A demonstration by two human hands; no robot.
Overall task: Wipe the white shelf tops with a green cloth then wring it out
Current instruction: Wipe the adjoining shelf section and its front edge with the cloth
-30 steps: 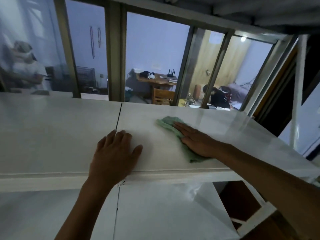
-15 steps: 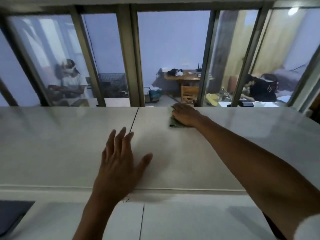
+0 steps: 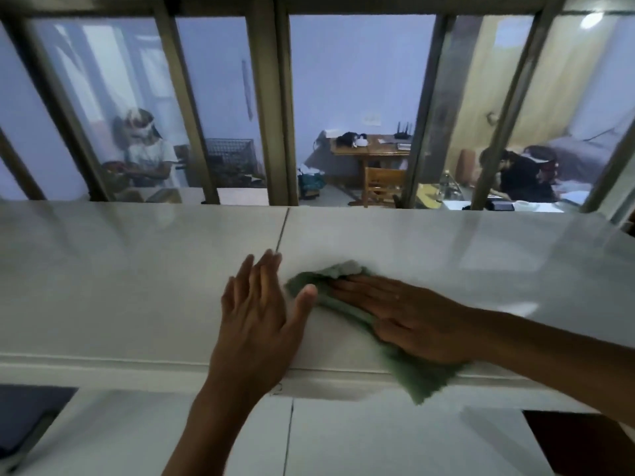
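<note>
The white shelf top [image 3: 137,286] runs across the whole view, with a seam down its middle. A green cloth [image 3: 422,376] lies on it right of the seam, its near corner hanging over the front edge. My right hand [image 3: 405,317] presses flat on the cloth, fingers pointing left. My left hand [image 3: 257,314] rests flat on the bare shelf top beside the cloth, fingers spread, thumb touching the cloth's left end. It holds nothing.
A glass partition with metal frames [image 3: 281,108] stands right behind the shelf top. Through it I see two people, a wooden desk [image 3: 371,149] and a chair. Lower white shelf surfaces [image 3: 343,438] lie below the front edge.
My right hand has dragged the cloth from the far edge by the window back to the front edge. My left hand stayed planted near the seam.
</note>
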